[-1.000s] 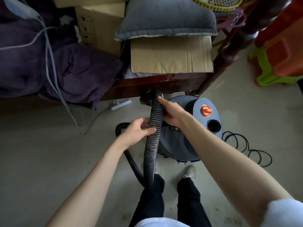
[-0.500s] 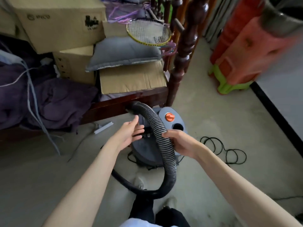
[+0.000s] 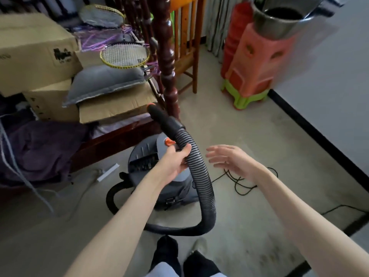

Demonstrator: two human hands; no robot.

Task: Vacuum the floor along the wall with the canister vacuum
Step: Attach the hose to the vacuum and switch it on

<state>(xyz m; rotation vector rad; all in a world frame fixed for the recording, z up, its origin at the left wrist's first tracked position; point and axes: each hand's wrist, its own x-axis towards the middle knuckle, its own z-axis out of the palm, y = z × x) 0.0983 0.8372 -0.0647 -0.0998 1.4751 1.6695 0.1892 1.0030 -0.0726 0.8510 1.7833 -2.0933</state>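
Canister vacuum (image 3: 159,172) sits on the floor (image 3: 249,136) just beyond and below both hands, its ribbed hose (image 3: 199,176) gripped near the nozzle end by the left hand (image 3: 175,162), while the right hand (image 3: 231,158), fingers spread and empty, hovers just beside the hose.

Vacuum (image 3: 159,176) on the floor (image 3: 249,136), just before the bed frame (image 3: 111,140). Hose (image 3: 199,176) looping from its left side, round the front, up over its right. Left hand (image 3: 175,162) on the hose; right hand (image 3: 231,158) right of it, apart. Cord (image 3: 241,182) right of the vacuum. Boxes (image 3: 111,108), pillow (image 3: 103,80) and racket (image 3: 125,54) stacked on the bed. Stools (image 3: 257,66) against the right wall (image 3: 329,66), chair (image 3: 185,47) left of them.
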